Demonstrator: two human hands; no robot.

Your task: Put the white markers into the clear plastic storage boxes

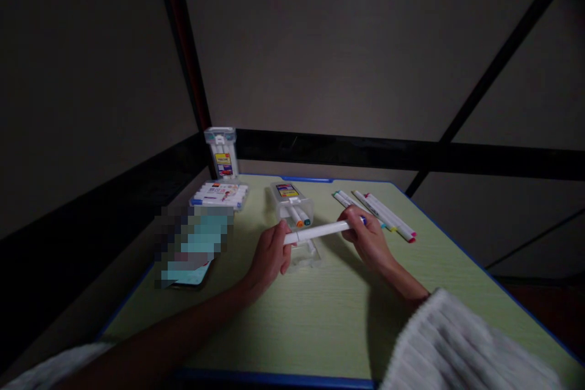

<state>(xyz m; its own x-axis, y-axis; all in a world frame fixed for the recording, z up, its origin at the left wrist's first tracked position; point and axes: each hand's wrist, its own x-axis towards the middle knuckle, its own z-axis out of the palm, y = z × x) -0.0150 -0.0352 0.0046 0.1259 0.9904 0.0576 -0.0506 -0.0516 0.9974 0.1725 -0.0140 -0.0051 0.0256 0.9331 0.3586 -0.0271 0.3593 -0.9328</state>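
Note:
A white marker [320,231] with a blue end is held level above the table by both hands. My left hand [269,254] pinches its left end, and my right hand [365,237] grips it near the blue end. Just behind the marker lies a clear plastic marker case [295,202] with a yellow label, its open end towards me. An orange-tipped marker [295,217] and a dark green-tipped marker [305,217] show inside it. The case's clear lid [304,254] rests below, partly hidden by my left hand and the marker.
Several loose markers [388,216] with coloured ends lie at the right of the green table [292,329]. At the left are a flat pack of markers [222,195], an upright marker case [223,155] and a phone [194,256], partly blurred. Dark-framed walls stand behind and to the left.

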